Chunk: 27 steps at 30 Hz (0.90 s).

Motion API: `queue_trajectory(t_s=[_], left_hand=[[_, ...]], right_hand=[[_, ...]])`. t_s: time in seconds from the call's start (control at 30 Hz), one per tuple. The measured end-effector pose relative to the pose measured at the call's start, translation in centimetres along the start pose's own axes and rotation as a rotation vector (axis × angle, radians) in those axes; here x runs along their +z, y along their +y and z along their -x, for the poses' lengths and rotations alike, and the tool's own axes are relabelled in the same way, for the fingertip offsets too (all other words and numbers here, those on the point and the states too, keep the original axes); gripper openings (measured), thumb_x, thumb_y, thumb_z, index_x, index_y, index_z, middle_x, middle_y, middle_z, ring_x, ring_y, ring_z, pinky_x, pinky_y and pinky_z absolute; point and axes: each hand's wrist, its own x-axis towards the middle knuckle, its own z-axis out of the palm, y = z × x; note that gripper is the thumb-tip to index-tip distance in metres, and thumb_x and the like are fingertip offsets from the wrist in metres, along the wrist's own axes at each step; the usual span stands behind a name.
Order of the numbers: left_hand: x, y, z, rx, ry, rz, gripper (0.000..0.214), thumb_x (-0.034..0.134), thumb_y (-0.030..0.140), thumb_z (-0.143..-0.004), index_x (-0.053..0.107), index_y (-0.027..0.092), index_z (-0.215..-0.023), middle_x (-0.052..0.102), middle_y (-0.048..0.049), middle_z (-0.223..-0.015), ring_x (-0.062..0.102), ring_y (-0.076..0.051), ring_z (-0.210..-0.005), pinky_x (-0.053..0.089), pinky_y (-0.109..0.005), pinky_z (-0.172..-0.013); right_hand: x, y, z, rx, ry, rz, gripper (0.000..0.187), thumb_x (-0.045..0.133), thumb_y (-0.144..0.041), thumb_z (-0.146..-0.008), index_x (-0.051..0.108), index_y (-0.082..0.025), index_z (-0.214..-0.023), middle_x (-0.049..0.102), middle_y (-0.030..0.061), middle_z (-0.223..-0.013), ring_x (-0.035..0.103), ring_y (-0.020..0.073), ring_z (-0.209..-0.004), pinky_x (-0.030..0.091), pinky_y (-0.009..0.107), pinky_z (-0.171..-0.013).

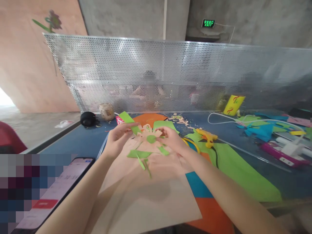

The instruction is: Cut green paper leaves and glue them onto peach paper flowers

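Note:
A pale peach paper flower (145, 131) with a round green centre (151, 139) sits between my hands over a large pale peach sheet (151, 195). My right hand (173, 139) has its fingers curled in a pinch on the flower's right-hand petals. On the other side, my left hand (118, 139) is open, fingers stretched towards the petals and thumb apart; a green paper strip (125, 118) shows just behind its fingers. Cut green scraps (138, 154) and thin slivers lie on the sheet in front of the flower.
A yellow glue gun (207, 136) lies to the right on green sheets (246, 172). Further right is a purple-and-white power strip (278, 154). A phone (58, 191) lies at left. Behind stand a tape roll (106, 111), a black round object (88, 119) and a perforated metal screen (117, 65).

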Motion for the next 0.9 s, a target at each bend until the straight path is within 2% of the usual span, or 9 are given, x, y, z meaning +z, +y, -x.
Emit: queue_trajectory(t_s=[0.1, 0.27, 0.37, 0.47, 0.53, 0.6, 0.73, 0.8, 0.9], left_hand=[[-0.3, -0.4, -0.4, -0.052, 0.058, -0.006, 0.027, 0.052, 0.03, -0.071, 0.065, 0.015, -0.09, 0.065, -0.0062, -0.095, 0.057, -0.021, -0.089, 0.045, -0.029, -0.076], [0.3, -1.6, -0.6, -0.162, 0.094, -0.098, 0.031, 0.056, 0.038, -0.068, 0.064, 0.014, -0.086, 0.067, -0.007, -0.086, 0.06, -0.019, -0.078, 0.046, -0.027, -0.068], [1.5, -1.9, -0.1, -0.228, -0.068, -0.214, 0.033, 0.055, 0.042, -0.068, 0.064, 0.016, -0.086, 0.067, -0.0067, -0.084, 0.06, -0.017, -0.071, 0.046, -0.026, -0.063], [3.0, -1.1, 0.8, -0.177, -0.289, -0.322, 0.033, 0.05, 0.046, -0.071, 0.064, 0.019, -0.084, 0.065, -0.0053, -0.083, 0.059, -0.016, -0.069, 0.045, -0.024, -0.058], [3.9, 0.2, 1.3, -0.129, -0.335, -0.411, 0.032, 0.048, 0.048, -0.07, 0.063, 0.02, -0.069, 0.063, -0.0031, -0.067, 0.056, -0.015, -0.058, 0.039, -0.023, -0.049], [4.6, 2.0, 1.6, -0.123, -0.32, -0.458, 0.035, 0.046, 0.047, -0.071, 0.056, 0.019, -0.053, 0.054, -0.0006, -0.051, 0.049, -0.013, -0.048, 0.032, -0.022, -0.043], [5.1, 4.7, 1.6, -0.256, -0.32, -0.287, 0.048, 0.046, 0.042, -0.071, 0.024, 0.019, -0.034, 0.024, 0.0034, -0.034, 0.03, -0.008, -0.036, 0.022, -0.021, -0.036], [5.1, 4.7, 1.7, -0.304, -0.335, -0.162, 0.048, 0.048, 0.044, -0.069, 0.024, 0.019, -0.036, 0.025, 0.0039, -0.036, 0.03, -0.007, -0.038, 0.023, -0.02, -0.036], [5.2, 3.3, 2.2, -0.294, -0.401, 0.045, 0.042, 0.044, 0.048, -0.072, 0.032, 0.018, -0.045, 0.032, 0.0037, -0.045, 0.032, -0.007, -0.043, 0.026, -0.019, -0.04]], right_hand=[[-0.7, 0.6, -0.4, -0.017, 0.029, -0.074, 0.028, 0.061, -0.017, -0.062, 0.05, -0.015, -0.088, 0.06, 0.0027, -0.086, 0.057, 0.0121, -0.079, 0.044, 0.026, -0.074], [-1.8, 0.7, -0.7, 0.022, 0.111, -0.078, 0.032, 0.062, -0.022, -0.061, 0.05, -0.016, -0.09, 0.058, 0.0019, -0.083, 0.056, 0.0107, -0.069, 0.046, 0.025, -0.064], [-2.2, 0.1, -0.5, 0.022, 0.149, -0.087, 0.03, 0.061, -0.025, -0.062, 0.052, -0.016, -0.089, 0.057, 0.0033, -0.087, 0.056, 0.0122, -0.073, 0.046, 0.024, -0.063], [-2.4, -0.3, -0.3, 0.055, 0.135, -0.206, 0.033, 0.061, -0.028, -0.063, 0.05, -0.017, -0.092, 0.057, 0.0028, -0.088, 0.058, 0.0133, -0.071, 0.048, 0.025, -0.06], [-2.3, -0.3, -0.1, 0.068, 0.109, -0.28, 0.036, 0.063, -0.03, -0.062, 0.049, -0.018, -0.093, 0.057, 0.002, -0.088, 0.059, 0.0131, -0.068, 0.048, 0.026, -0.059], [-2.1, -0.3, 0.0, 0.073, 0.058, -0.285, 0.037, 0.064, -0.03, -0.061, 0.05, -0.019, -0.094, 0.057, 0.0016, -0.088, 0.058, 0.0121, -0.066, 0.047, 0.024, -0.057], [-1.7, -0.4, 0.4, 0.09, -0.08, -0.296, 0.033, 0.065, -0.03, -0.063, 0.055, -0.019, -0.091, 0.059, 0.0008, -0.083, 0.057, 0.0107, -0.067, 0.045, 0.02, -0.056], [-1.7, -0.4, 0.4, 0.15, -0.102, -0.409, 0.03, 0.061, -0.035, -0.068, 0.056, -0.019, -0.092, 0.06, 0.0017, -0.081, 0.057, 0.0103, -0.063, 0.045, 0.019, -0.052], [-1.9, 0.0, 0.3, 0.277, -0.108, -0.564, 0.032, 0.053, -0.045, -0.072, 0.058, -0.019, -0.09, 0.062, 0.0034, -0.081, 0.057, 0.0114, -0.056, 0.045, 0.022, -0.048]])
